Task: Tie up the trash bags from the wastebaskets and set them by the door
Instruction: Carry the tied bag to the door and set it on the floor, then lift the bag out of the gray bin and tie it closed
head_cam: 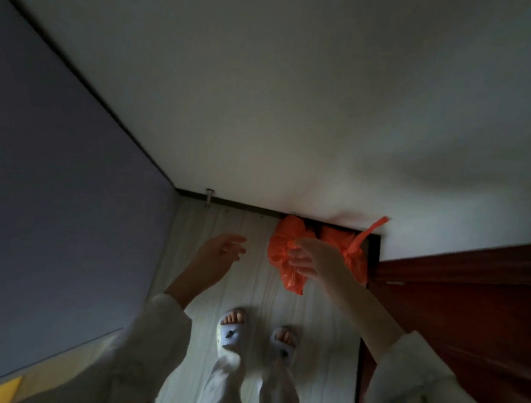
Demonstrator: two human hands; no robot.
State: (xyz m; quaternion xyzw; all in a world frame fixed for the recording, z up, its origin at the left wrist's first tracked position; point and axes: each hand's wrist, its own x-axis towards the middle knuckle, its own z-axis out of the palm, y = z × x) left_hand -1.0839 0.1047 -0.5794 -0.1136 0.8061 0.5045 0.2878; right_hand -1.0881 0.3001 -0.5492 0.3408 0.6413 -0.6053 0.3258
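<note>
Two orange trash bags sit in the corner where the white wall meets the dark red door frame. My right hand (309, 258) pinches the top of the nearer orange bag (282, 254), which hangs over the pale floor. The second orange bag (354, 255) rests on the floor against the wall beside the door frame, its knotted tail sticking up and to the right. My left hand (221, 250) hovers over the floor to the left of the bags, fingers loosely spread, holding nothing.
A dark red wooden door frame (461, 299) stands on the right. A grey-blue wall (52, 166) runs along the left. A small metal door stop (209, 194) sits at the baseboard. My feet in white slippers (232, 330) stand on the pale plank floor.
</note>
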